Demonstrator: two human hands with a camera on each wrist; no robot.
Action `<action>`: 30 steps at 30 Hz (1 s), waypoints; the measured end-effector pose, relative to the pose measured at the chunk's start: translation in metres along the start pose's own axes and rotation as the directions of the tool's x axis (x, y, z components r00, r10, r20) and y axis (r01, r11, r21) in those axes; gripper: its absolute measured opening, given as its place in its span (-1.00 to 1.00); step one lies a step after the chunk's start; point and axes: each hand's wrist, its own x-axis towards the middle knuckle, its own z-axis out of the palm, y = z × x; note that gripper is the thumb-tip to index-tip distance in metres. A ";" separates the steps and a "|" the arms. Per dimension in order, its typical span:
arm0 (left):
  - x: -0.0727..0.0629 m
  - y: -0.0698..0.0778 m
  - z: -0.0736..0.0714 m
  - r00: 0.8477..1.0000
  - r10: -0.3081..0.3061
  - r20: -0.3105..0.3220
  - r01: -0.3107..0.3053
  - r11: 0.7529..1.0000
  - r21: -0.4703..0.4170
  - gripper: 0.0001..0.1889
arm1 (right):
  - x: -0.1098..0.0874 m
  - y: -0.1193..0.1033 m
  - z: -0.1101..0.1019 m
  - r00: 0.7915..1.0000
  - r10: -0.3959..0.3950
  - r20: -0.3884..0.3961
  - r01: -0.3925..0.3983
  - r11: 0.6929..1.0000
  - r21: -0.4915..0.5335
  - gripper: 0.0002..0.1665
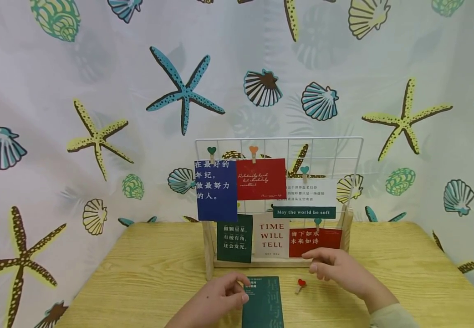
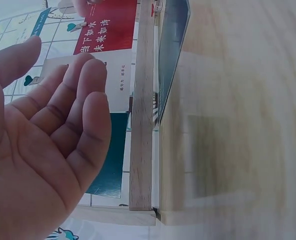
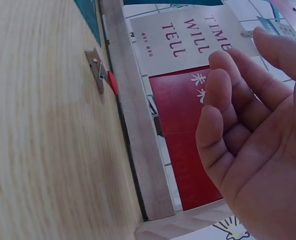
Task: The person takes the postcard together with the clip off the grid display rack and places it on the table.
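My left hand (image 1: 216,296) hovers at the left edge of a dark green card (image 1: 263,303) lying on the table. Its fingers are loosely bent with nothing between them, as the left wrist view shows. My right hand (image 1: 345,273), also loosely bent and holding nothing, is in front of a red card (image 1: 312,241) low on the right of a white wire grid (image 1: 347,158). Between the hands lies a small wooden clothespin with a red heart (image 1: 301,283). In the right wrist view the clothespin (image 3: 97,72) lies beside the rack's wooden base bar (image 3: 132,120).
More cards hang on the grid: a blue one (image 1: 216,196), a red one (image 1: 261,180), a white-and-green one (image 1: 308,212), a green one (image 1: 234,239) and a cream one (image 1: 271,237). Heart clothespins (image 1: 253,150) show on several. A patterned curtain (image 1: 228,54) stands behind the table (image 1: 146,255).
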 end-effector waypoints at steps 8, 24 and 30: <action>0.002 0.001 0.000 1.000 0.002 -0.025 -0.002 1.000 -0.010 -0.69 | -0.003 -0.012 -0.004 0.999 -0.035 -0.037 0.034 0.999 -0.026 -0.53; 0.004 0.018 -0.001 0.973 0.222 -0.064 -0.222 0.975 -0.003 -0.70 | -0.001 -0.038 -0.008 0.991 -0.112 -0.075 0.110 0.994 -0.028 -0.58; 0.014 0.028 0.005 0.960 0.258 -0.114 -0.255 0.966 0.040 -0.73 | -0.002 -0.044 -0.010 0.983 -0.129 -0.129 0.121 0.990 -0.069 -0.55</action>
